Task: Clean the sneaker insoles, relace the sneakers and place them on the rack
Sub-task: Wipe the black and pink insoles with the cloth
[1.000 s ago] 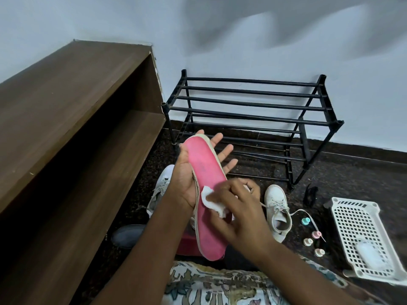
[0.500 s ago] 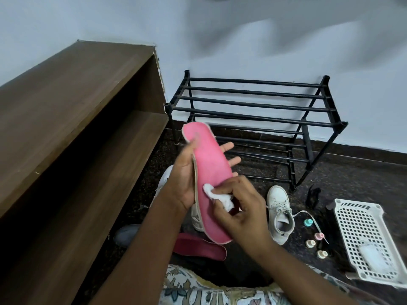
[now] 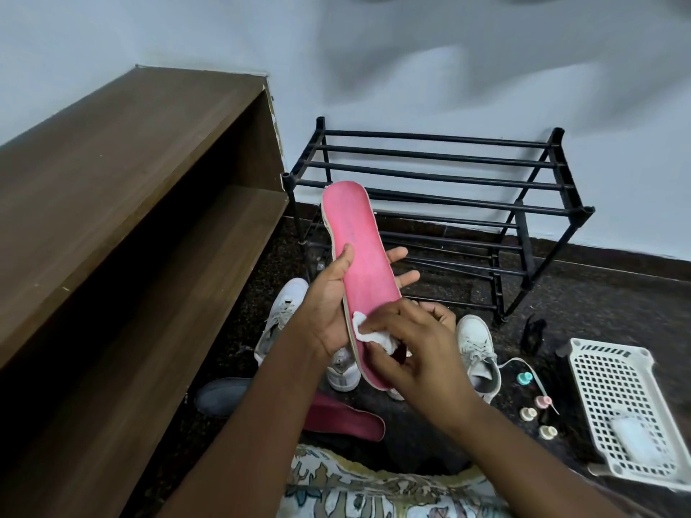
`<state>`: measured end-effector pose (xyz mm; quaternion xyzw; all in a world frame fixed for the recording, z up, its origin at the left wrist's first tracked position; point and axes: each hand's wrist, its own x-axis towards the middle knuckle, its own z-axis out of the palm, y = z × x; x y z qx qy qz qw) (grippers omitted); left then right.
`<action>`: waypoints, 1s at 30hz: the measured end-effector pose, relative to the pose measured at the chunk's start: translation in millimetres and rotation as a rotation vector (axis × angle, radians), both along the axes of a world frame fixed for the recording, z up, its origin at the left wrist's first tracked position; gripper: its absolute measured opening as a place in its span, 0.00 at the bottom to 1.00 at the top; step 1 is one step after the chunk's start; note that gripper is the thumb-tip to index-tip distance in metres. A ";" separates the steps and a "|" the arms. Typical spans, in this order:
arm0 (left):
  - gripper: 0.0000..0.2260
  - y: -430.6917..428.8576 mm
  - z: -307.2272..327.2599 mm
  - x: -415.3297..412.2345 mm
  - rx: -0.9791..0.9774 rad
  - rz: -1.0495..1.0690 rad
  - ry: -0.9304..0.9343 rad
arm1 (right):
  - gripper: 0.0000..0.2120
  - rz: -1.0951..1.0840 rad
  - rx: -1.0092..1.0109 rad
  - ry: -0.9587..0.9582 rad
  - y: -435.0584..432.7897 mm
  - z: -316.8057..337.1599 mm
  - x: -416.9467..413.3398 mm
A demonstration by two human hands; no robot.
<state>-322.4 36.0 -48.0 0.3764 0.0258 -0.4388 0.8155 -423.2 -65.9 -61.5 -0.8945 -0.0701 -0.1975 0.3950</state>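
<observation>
My left hand [image 3: 329, 304] holds a pink insole [image 3: 359, 263] upright from underneath, toe end pointing up toward the rack. My right hand [image 3: 415, 353] presses a white wipe [image 3: 368, 332] against the insole's lower half. A second, darker pink insole [image 3: 347, 420] lies on the floor below my arms. One white sneaker [image 3: 284, 315] sits behind my left wrist. Another white sneaker [image 3: 476, 349] stands to the right of my right hand, its lace trailing loose. The black metal shoe rack [image 3: 441, 181] stands against the wall with bare shelves.
A brown wooden shelf unit [image 3: 131, 218] fills the left side. A white plastic basket [image 3: 628, 405] with a white pad in it lies at the right. Several small pastel bottles [image 3: 534, 405] stand beside it. A grey object [image 3: 220, 396] rests on the dark floor.
The insole has risen and slid further up through my left hand. The wipe in my right hand now rubs nearer the heel end. The view has shifted slightly.
</observation>
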 end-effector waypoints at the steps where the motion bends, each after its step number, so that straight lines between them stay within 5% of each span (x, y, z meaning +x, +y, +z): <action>1: 0.29 0.6 0.5 1.0 0.003 0.016 0.003 | 0.08 0.044 0.006 0.023 -2.7 0.2 -1.0; 10: 0.29 5.2 -0.3 8.3 0.017 0.137 -0.028 | 0.08 0.346 -0.095 0.155 -20.1 8.7 -5.8; 22: 0.27 -16.4 -6.9 -15.7 0.027 0.018 0.034 | 0.08 -0.293 -0.045 -0.133 -34.1 4.4 25.4; 30: 0.29 -3.4 -4.6 -2.9 -0.029 0.128 -0.026 | 0.08 0.124 -0.063 0.025 -18.6 6.0 3.1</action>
